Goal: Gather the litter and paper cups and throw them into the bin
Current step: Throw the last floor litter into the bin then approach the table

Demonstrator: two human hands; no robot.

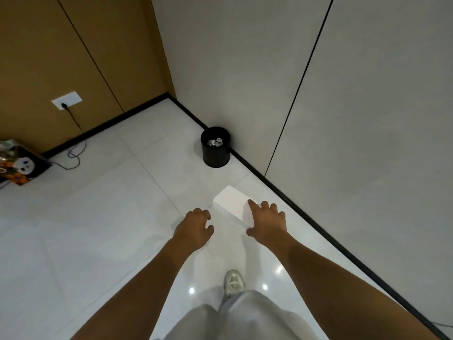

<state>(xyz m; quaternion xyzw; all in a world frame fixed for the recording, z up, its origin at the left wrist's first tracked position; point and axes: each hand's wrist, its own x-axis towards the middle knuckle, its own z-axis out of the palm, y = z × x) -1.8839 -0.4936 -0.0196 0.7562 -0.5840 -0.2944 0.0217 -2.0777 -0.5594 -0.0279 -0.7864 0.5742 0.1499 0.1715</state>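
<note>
A black round bin stands on the floor against the grey wall, with crumpled litter visible inside it. Nearer to me a white rectangular box lies on the pale tiles. My right hand hovers over the box's near end with fingers spread and holds nothing. My left hand hangs to the left of the box, fingers loosely curled and empty.
A dark patterned bag sits at the far left by the brown wall. A black cable runs from a wall socket onto the floor. My shoe is below my hands.
</note>
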